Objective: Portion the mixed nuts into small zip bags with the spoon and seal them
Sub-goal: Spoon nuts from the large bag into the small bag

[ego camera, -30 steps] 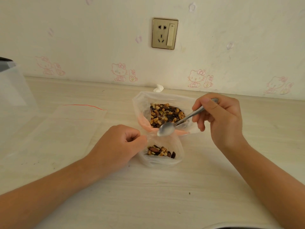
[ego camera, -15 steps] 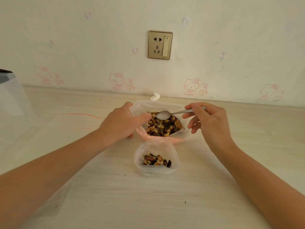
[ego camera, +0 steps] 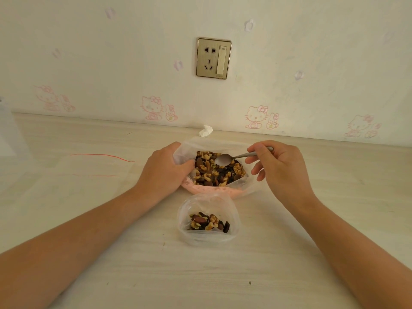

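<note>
1 spoon (ego camera: 236,156) above nut bag (ego camera: 211,190)

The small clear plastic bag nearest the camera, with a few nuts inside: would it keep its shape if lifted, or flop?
Probably floppy: the small clear plastic bag is thin, wrinkled film. Likely light: only a shallow heap of mixed nuts lies inside. Its mouth gapes open and unheld, so a push might tip it and spill.
</note>
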Motion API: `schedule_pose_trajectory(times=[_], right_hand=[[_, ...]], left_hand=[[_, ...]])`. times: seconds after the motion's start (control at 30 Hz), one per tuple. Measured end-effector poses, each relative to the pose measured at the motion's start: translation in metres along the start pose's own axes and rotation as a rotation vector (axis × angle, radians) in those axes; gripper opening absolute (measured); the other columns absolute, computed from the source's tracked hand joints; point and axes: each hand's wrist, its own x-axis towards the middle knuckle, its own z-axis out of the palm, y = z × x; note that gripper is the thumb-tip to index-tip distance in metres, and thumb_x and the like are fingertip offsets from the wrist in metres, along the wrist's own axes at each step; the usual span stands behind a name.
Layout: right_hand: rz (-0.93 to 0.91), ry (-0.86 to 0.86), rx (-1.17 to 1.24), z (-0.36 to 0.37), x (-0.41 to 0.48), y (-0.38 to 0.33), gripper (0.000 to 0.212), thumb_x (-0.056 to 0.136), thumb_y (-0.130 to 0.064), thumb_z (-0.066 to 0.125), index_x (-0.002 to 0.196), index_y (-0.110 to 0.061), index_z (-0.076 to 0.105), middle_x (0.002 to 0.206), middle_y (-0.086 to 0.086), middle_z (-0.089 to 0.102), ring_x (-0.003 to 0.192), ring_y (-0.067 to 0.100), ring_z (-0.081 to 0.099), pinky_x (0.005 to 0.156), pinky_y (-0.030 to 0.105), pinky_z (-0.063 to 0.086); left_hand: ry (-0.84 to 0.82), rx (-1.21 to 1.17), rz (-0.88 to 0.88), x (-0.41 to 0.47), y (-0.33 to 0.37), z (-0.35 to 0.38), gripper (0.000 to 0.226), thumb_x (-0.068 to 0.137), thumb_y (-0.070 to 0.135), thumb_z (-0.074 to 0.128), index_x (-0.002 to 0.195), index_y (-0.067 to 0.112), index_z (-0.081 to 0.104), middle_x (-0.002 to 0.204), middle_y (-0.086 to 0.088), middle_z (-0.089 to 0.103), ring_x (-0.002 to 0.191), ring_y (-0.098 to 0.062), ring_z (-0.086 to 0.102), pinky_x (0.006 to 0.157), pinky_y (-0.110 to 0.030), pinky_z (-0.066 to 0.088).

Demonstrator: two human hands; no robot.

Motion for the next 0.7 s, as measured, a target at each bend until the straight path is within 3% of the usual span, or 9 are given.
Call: schedule_pose_trajectory(times=[0.27,0.4,0.53,0.7], right_hand=[[0.065,-0.109,0.163,0.009,-0.004,-0.003,0.030,0.104,-0.008,0.052,0.087,-0.010,0.077,0.070,0.010,0.075,0.060,0.023,0.069,0.054,0.029,0.058],[0.217,-0.181,0.269,0.018,-0.006,-0.005,0.027,0.103,-0.006,0.053,0.088,-0.002,0.076,0.073,0.018,0.075,0.057,0.026,0.069,0.050,0.030,0.058],[0.353,-0.144,0.380,0.020,-0.007,-0.006,0.023,0.102,-0.005,0.055,0.091,0.001,0.074,0.073,0.020,0.075,0.054,0.023,0.069,0.046,0.026,0.055],[0.415,-0.060,0.446,0.016,-0.004,-0.005,0.022,0.102,-0.006,0.056,0.093,0.003,0.073,0.071,0.017,0.074,0.054,0.020,0.068,0.046,0.025,0.055]], left_hand=[[0.007,-0.083,0.052,0.000,-0.001,0.001,0.011,0.093,0.026,0.073,0.084,0.021,0.067,0.075,0.002,0.070,0.067,-0.016,0.062,0.061,-0.035,0.046],[0.001,-0.118,0.062,0.000,0.000,0.001,0.008,0.092,0.023,0.073,0.086,0.019,0.070,0.075,0.001,0.072,0.069,-0.019,0.066,0.061,-0.036,0.049],[0.006,-0.121,0.068,0.000,-0.001,0.001,0.012,0.092,0.022,0.072,0.082,0.017,0.067,0.072,-0.001,0.070,0.067,-0.021,0.064,0.058,-0.033,0.046],[0.006,-0.133,0.070,0.000,0.000,0.001,0.011,0.091,0.022,0.073,0.083,0.018,0.068,0.072,0.001,0.071,0.064,-0.012,0.064,0.057,-0.030,0.046]])
